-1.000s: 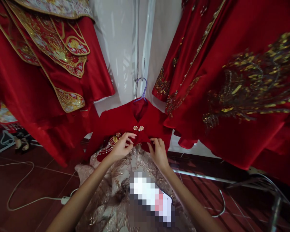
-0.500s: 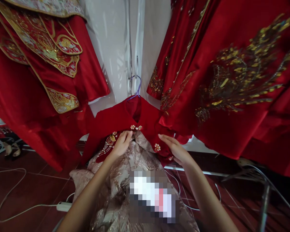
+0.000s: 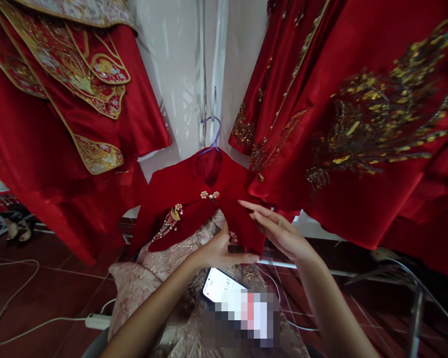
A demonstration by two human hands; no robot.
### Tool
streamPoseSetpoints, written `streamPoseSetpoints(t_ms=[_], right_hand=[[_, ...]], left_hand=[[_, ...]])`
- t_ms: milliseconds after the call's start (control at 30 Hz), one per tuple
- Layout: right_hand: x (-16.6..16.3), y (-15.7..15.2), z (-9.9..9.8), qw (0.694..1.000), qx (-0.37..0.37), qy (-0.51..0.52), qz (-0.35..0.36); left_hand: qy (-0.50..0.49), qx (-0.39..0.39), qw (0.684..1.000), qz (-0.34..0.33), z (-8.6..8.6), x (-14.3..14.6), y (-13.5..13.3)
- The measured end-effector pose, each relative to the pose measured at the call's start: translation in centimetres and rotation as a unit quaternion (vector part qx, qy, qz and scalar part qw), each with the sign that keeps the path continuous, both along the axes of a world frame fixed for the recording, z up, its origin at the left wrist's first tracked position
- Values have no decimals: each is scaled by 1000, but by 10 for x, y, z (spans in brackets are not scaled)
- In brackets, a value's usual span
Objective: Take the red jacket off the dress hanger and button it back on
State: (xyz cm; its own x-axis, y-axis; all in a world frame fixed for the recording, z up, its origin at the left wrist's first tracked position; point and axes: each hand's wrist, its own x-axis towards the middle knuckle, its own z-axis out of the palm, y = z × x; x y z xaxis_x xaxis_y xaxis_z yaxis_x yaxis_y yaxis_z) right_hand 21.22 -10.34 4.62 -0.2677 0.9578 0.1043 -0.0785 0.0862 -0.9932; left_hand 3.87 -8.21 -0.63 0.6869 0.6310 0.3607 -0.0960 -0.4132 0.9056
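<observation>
Ref. landmark: red jacket (image 3: 182,184), hung on purple hanger (image 3: 216,133), directly fwd of both hands. R hand (image 3: 287,236) is at jacket's R front panel: loosely open, fingers extended, tips at the cloth; contact vs. slight gap can't be confirmed, nothing visibly gripped. L hand (image 3: 212,252) is at jacket's lower front edge: open, thumb up, fingers pointing toward R hand, wide thumb-to-finger gap, no visible hold.

Mat'ls: jacket is matte, velvet-like, w/ V-shaped neck opening. Pearl-like floral clasp (image 3: 209,195) joins the front; below it, jacket edges curve apart. Gold brooch (image 3: 174,215) w/ bead strands sits on jacket's L panel. Directly below jacket: pale beige-pink fabric (image 3: 160,293), crinkled, w/ metallic sheen.

Surroundings: lit phone (image 3: 221,285), partly pixelated, is below jacket. Jacket's L: red satin garment (image 3: 145,109) w/ gold-edged embroidered panels. Jacket's R: red gown (image 3: 343,209) w/ gold sequin work, crowding jacket's R shoulder. Lower L of jacket: white power strip (image 3: 97,321) on tiled floor (image 3: 48,293); far L, shoes (image 3: 20,230).

Obstr.: R hand covers part of jacket's R panel; L hand covers part of the lower edge and adj. fabric.
</observation>
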Motion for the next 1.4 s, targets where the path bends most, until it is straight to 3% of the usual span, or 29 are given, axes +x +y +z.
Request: streamPoseSetpoints(t_ms=[133, 233, 400, 500, 567, 700, 867, 933, 1067, 1267, 1400], right_hand=[[-4, -8, 8, 991, 114, -64, -17], [-4, -9, 9, 981, 160, -102, -30], [-13, -9, 8, 976, 171, -133, 11], [-24, -8, 0, 972, 155, -164, 67], [-32, -6, -11, 971, 143, -188, 37], [-47, 1, -35, 966, 118, -217, -80], [-53, 7, -41, 964, 133, -216, -74], [-53, 7, -38, 961, 140, -215, -100], [-52, 5, -37, 972, 127, -166, -111], [-60, 7, -36, 975, 168, -134, -50], [-64, 20, -27, 983, 159, -83, -40]], left_hand=[[-4, -109, 994, -15, -1, 3, -1], [-48, -164, 985, 22, 5, -7, -1], [-63, -210, 969, 116, 18, -32, 4], [-68, -208, 960, 177, 15, -44, 9], [-72, -196, 957, 201, 8, -46, 10], [-78, -160, 960, 214, -5, -42, 2], [-22, -47, 963, 265, -6, -43, -2], [15, 35, 941, 336, -4, -53, 6], [82, 175, 838, 511, -5, -82, 28], [240, 272, 767, 530, -19, -93, 38], [228, 269, 778, 520, -23, -93, 45]])
